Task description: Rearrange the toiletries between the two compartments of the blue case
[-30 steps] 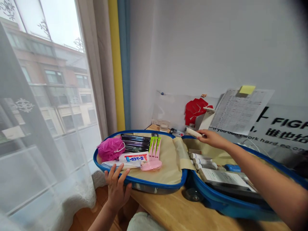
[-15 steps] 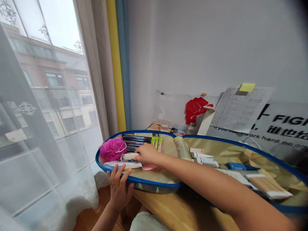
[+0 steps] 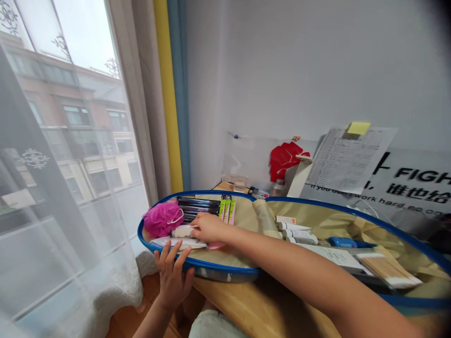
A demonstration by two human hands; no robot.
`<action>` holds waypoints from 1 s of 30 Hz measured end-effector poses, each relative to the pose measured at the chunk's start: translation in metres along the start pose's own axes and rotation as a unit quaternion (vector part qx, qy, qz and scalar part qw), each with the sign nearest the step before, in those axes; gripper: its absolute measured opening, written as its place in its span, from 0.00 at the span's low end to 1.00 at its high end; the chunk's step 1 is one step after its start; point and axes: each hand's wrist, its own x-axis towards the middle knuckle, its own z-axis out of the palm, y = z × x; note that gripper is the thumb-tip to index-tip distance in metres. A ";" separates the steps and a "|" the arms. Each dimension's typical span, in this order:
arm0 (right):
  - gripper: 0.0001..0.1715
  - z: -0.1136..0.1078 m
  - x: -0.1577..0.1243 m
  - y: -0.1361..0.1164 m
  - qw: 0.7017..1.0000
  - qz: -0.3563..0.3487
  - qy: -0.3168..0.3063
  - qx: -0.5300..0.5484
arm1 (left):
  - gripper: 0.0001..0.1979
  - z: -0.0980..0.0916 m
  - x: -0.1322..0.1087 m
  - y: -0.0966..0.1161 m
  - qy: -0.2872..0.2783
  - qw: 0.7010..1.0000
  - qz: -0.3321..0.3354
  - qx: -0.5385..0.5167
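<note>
The white tube (image 3: 181, 231) lies on its side in the left half of the open suitcase (image 3: 211, 267), on the beige lining. It sits between the pink bath pouf (image 3: 161, 219) and the right hand (image 3: 210, 227). That hand has its fingers curled over the tube's right end, closed on it, with the forearm reaching across the case from the right.

To do this well, I judge the tube wants to lie flat and parallel to the flat white packet (image 3: 179, 242) just in front of it. It should be pressed into the gap, not perched on the neighbours, so it cannot roll.

Behind the tube is a stack of dark pens (image 3: 198, 206), and beside them stand green and pink sachets (image 3: 227, 211). A pink item (image 3: 215, 245) peeps out under the right hand.

The left hand (image 3: 172, 274) is open, its fingers spread against the blue rim at the near edge. I cannot tell whether the thumb hooks beneath.

The right half of the case holds more white tubes (image 3: 296, 233), a blue item (image 3: 343, 242), a printed leaflet (image 3: 333, 256) and a bundle of wooden sticks (image 3: 387, 273). The case rests on a wooden surface (image 3: 246, 305) beside a curtained window (image 3: 70, 164).
</note>
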 end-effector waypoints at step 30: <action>0.18 -0.027 -0.181 0.257 0.961 0.223 -0.161 0.005 | 0.22 0.000 0.003 -0.002 0.014 1.000 0.009 -0.005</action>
